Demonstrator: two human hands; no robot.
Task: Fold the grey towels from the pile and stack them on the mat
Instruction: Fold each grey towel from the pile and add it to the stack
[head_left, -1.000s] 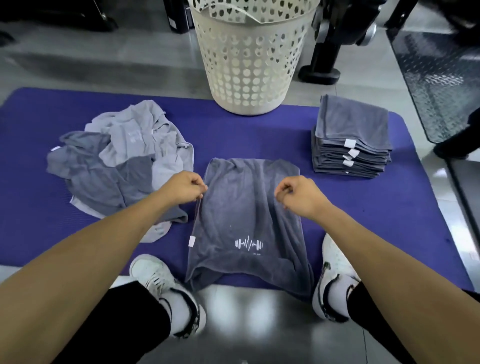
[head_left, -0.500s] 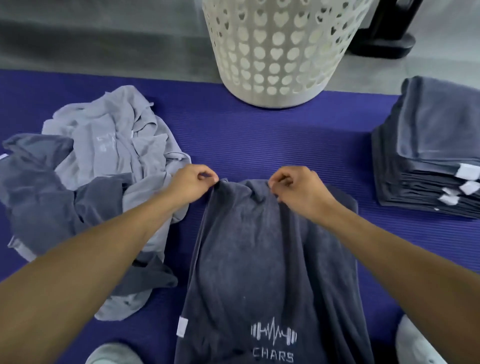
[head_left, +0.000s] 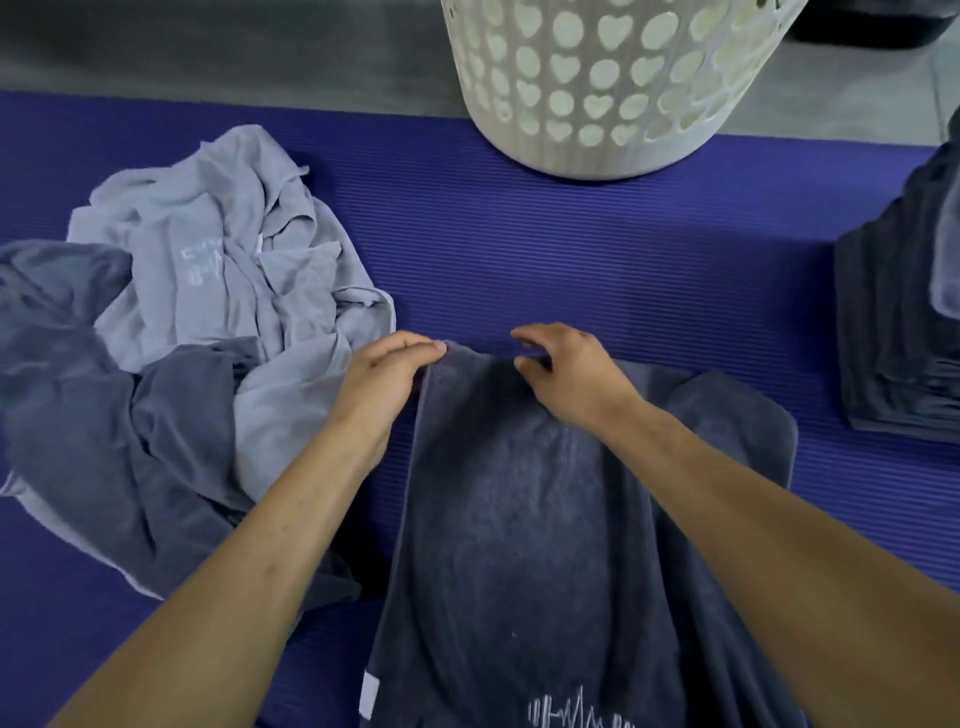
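A dark grey towel (head_left: 519, 519) with a white logo lies lengthwise on the blue mat (head_left: 597, 249) in front of me, one layer folded over another. My left hand (head_left: 384, 379) pinches its far left corner. My right hand (head_left: 566, 374) is at the far edge with fingers spread, the thumb touching the cloth. The unfolded pile of light and dark grey towels (head_left: 208, 338) lies to the left. The stack of folded dark towels (head_left: 898, 338) stands at the right edge, partly cut off.
A white perforated laundry basket (head_left: 613, 93) stands at the far edge of the mat, straight ahead. Grey floor lies beyond it. Bare mat shows between the basket, the pile and the stack.
Both hands carried the towel's near edge forward to its far edge, folding it over. The view moved closer. My right hand's fingers have spread from their pinch.
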